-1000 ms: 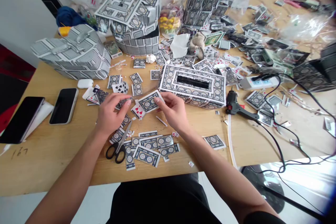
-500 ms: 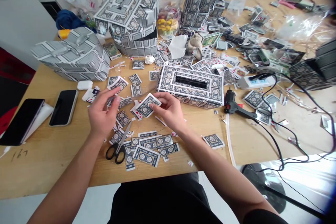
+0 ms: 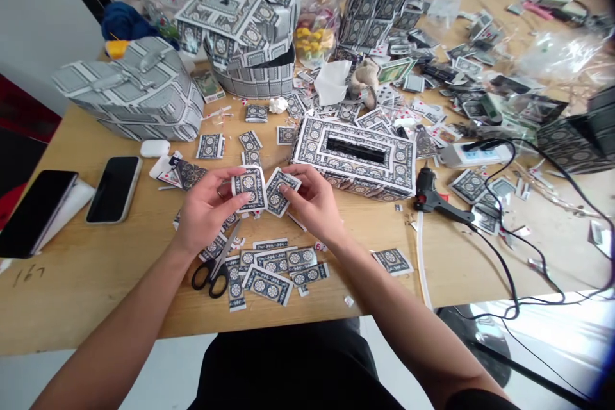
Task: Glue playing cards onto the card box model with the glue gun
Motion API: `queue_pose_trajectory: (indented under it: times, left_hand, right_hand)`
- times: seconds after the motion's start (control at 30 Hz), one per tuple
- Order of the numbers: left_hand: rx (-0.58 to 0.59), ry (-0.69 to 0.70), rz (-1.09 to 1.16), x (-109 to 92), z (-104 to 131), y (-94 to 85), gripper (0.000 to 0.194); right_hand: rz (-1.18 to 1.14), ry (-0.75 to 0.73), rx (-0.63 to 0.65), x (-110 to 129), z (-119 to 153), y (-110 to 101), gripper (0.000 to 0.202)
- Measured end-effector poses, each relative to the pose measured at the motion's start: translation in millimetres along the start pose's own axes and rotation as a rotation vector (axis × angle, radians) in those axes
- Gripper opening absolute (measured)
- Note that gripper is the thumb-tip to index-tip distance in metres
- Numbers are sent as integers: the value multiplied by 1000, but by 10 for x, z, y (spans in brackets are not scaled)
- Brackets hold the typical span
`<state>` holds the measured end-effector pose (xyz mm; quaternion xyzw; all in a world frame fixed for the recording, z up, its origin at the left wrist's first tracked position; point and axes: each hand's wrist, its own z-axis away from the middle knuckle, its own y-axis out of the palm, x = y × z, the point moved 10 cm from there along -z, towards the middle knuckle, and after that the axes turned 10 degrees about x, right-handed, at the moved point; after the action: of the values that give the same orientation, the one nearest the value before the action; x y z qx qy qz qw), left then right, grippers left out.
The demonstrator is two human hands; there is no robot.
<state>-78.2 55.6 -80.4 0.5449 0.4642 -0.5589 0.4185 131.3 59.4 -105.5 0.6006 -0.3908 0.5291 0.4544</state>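
My left hand (image 3: 209,205) is closed on a patterned playing card (image 3: 249,188), its thumb across the lower part. Close beside it, my right hand (image 3: 312,198) pinches a second card (image 3: 280,192), which is tilted. The cards' inner edges nearly meet; whether they touch I cannot tell. Both show grey-blue patterned backs. Below the hands lie black-handled scissors (image 3: 216,269) and several cut card pieces (image 3: 268,285). Just behind my right hand stands a card-covered box (image 3: 358,170) with a dark slot in its top.
A glue gun (image 3: 439,198) lies right of the box, its cable trailing over the table edge. Two phones, a dark one (image 3: 36,211) and another (image 3: 114,189), lie at left. A card-woven basket (image 3: 134,93) and a power strip (image 3: 475,154) stand farther back among scattered cards.
My left hand has taken up a card from the left and brought it right, beside the other card. My right hand still holds its card, now turned more upright.
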Motion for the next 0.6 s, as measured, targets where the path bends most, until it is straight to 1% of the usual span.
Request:
queue_pose_trajectory:
  times: [0.07, 0.17, 0.27, 0.37, 0.47, 0.53, 0.6]
  left_hand:
    - [26, -7, 10, 11, -2, 37, 51]
    - [46, -20, 15, 42, -9, 56, 54]
    - [57, -37, 11, 77, -16, 58, 55]
    - [59, -30, 8, 83, -17, 52, 53]
    - [56, -22, 8, 78, -13, 44, 50]
    - [56, -14, 20, 69, -12, 41, 48]
    - [63, -9, 40, 67, -13, 41, 44]
  right_hand:
    - [45, -5, -1, -18, 13, 6, 27]
    - [46, 20, -5, -87, 19, 10, 38]
    - [17, 32, 10, -103, 11, 32, 37]
    - [-48, 36, 34, -72, 1, 66, 35]
    - [-110, 46, 46, -50, -4, 89, 41]
    - [-125, 64, 28, -62, -3, 77, 48]
    - [-137, 92, 7, -94, -3, 55, 50]
